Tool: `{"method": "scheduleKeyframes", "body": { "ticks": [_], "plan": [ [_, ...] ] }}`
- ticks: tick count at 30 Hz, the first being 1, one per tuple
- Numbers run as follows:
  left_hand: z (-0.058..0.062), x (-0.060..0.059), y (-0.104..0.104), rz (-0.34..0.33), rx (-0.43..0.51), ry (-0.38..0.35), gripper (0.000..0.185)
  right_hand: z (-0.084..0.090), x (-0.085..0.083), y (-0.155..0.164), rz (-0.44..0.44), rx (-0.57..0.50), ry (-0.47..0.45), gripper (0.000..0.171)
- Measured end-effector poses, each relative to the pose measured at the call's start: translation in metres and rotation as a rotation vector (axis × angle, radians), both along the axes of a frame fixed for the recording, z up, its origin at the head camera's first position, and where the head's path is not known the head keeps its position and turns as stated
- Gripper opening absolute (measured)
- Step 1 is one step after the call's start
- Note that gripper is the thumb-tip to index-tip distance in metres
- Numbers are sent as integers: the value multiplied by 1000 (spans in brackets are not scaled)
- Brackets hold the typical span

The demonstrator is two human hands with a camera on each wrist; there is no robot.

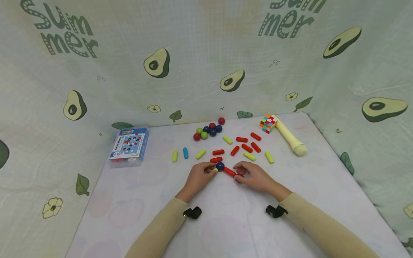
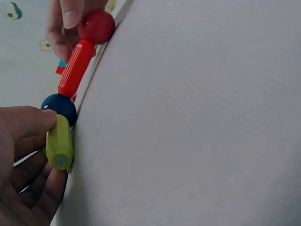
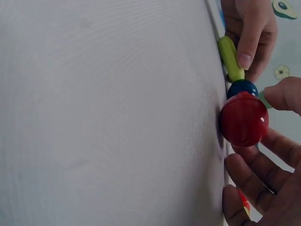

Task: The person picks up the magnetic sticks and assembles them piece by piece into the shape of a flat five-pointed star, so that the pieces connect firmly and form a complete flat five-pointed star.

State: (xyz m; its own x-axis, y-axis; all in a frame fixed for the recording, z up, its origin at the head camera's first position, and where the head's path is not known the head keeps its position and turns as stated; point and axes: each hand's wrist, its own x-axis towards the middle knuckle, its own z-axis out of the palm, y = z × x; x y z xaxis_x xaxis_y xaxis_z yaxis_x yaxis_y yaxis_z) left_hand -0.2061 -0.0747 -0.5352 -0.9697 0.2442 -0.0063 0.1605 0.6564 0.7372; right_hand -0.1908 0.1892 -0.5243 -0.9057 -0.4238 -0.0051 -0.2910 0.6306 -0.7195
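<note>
A short chain lies on the white table: a yellow-green stick (image 1: 214,169), a dark blue ball (image 1: 220,166), a red stick (image 1: 229,172) and a red ball (image 1: 239,175). My left hand (image 1: 209,169) pinches the yellow-green stick (image 2: 60,142) at the chain's left end, thumb on top. My right hand (image 1: 240,172) holds the red ball (image 3: 243,118) at the right end, between thumb and fingers. In the left wrist view the blue ball (image 2: 60,107) joins the green stick to the red stick (image 2: 76,68), which ends in the red ball (image 2: 96,27).
Behind the hands lie loose red and green sticks (image 1: 246,147), a blue stick (image 1: 185,153) and a cluster of coloured balls (image 1: 208,130). A blue box (image 1: 129,145) sits far left; a colourful cube (image 1: 267,123) and a cream cylinder (image 1: 290,138) far right. Avocado-print cloth surrounds the table.
</note>
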Motion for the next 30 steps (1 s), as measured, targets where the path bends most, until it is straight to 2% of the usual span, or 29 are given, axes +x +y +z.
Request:
{"method": "scheduleKeyframes", "body": {
  "ticks": [4, 9, 14, 21, 30],
  "plan": [
    [0, 5, -7, -4, -3, 13, 30, 3, -2, -6, -25, 9, -8, 36],
    [2, 11, -15, 10, 1, -16, 29, 6, -4, -16, -50, 3, -4, 39],
    [2, 15, -20, 22, -5, -34, 29, 9, -9, -28, -45, 12, 5, 42],
    [3, 18, -23, 5, -3, -19, 28, 8, -16, -46, -27, 40, 38, 48],
    [1, 18, -22, 4, -2, 14, 24, 7, -22, -63, -40, 53, 85, 34]
  ]
}}
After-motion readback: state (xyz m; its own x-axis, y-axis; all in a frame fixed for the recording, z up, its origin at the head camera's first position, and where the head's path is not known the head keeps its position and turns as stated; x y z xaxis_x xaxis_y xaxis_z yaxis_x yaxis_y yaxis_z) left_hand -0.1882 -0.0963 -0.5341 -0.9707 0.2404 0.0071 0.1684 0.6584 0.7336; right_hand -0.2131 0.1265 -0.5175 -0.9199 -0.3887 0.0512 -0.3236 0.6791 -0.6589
